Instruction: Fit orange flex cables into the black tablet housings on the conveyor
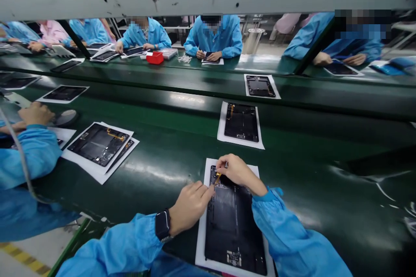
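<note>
Pinching down at the top left corner of the open tablet (232, 220), the right hand (238, 171) has its fingertips drawn together on a small orange-gold flex strip (217, 177). The left hand (190, 205) comes in from the other side, fingers curled and bunched, index tip touching the same strip just below the right hand's grip. A dark watch (162, 225) sits on the left wrist, and both arms wear blue sleeves (286, 233).

That tablet lies back-open on a white sheet (201, 242) at the near edge of the green conveyor belt (169, 138), directly in front of the person. Just beyond it on the belt lies another open tablet on its sheet (241, 122), and further still a third (260, 86). Off to the left, two stacked units (99, 143) rest on overlapping sheets beside a co-worker's blue sleeve (30, 156) and hand (35, 113). Across the belt, more people in blue coats (216, 37) bend over their own pieces, with a red tray (155, 57) near them.
</note>
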